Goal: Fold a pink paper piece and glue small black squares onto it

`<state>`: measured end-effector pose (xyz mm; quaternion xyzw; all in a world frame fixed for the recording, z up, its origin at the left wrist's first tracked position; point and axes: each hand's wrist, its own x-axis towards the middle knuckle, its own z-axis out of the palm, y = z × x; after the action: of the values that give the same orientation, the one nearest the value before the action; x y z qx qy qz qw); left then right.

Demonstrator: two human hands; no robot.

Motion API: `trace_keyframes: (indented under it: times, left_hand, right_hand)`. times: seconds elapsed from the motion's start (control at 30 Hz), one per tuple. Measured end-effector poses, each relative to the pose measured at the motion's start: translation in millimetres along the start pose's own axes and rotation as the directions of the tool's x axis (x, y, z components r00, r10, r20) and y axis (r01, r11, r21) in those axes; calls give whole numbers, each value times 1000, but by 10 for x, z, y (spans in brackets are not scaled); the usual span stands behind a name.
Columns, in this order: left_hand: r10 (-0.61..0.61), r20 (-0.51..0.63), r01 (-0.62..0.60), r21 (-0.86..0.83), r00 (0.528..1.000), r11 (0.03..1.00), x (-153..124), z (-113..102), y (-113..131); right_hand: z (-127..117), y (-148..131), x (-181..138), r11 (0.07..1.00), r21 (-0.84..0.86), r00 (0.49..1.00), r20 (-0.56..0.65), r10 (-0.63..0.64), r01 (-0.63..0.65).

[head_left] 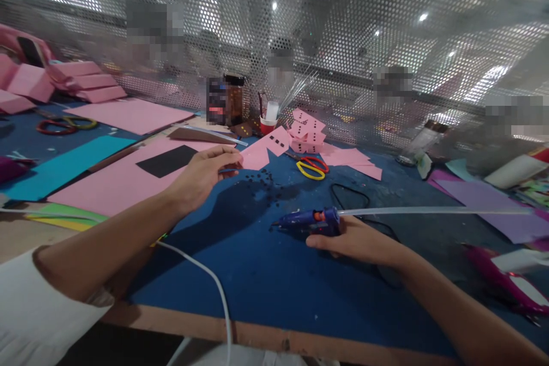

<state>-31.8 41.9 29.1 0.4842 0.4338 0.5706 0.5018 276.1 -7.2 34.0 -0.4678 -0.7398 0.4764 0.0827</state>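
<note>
My left hand point(210, 174) is closed on the edge of a pink paper piece point(256, 155), fingers pinched. A row of small black squares shows near the far end of the pink paper. Wrapped round the grip of a blue hot glue gun point(303, 219) is my right hand point(355, 243). The gun's nozzle points left, close above the blue table mat point(274, 280), and a long clear glue stick point(412, 211) sticks out of its back. Small black bits point(263, 180) lie scattered between my hands. Beyond them are scissors point(312, 167) with red and yellow handles.
Dotted pink pieces point(307, 128) stand behind the scissors. A red-and-white cup point(268, 120) and a brown jar point(235, 100) sit by the mesh screen. Pink sheets point(98, 183) and a black sheet point(167, 161) lie left. A white cable point(214, 277) crosses the front edge.
</note>
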Motion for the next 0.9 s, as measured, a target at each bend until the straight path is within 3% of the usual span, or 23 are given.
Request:
trace_keyframes:
  times: [0.13, 0.3, 0.43, 0.9]
  left_hand:
    - [48, 17, -49, 67, 999, 997, -9, 9, -27]
    - [69, 43, -72, 86, 997, 994, -23, 16, -25]
    - [77, 62, -83, 107, 995, 991, -28, 17, -6]
    - [72, 45, -76, 102, 996, 992, -33, 26, -6]
  right_hand:
    - [-3, -1, -10, 999, -42, 999, -27, -21, 20]
    - [-7, -28, -35, 962, -259, 990, -86, -114, 88]
    - [-4, -55, -31, 931, -335, 985, -37, -166, 145]
    - [21, -62, -30, 921, -345, 977, -46, -210, 182]
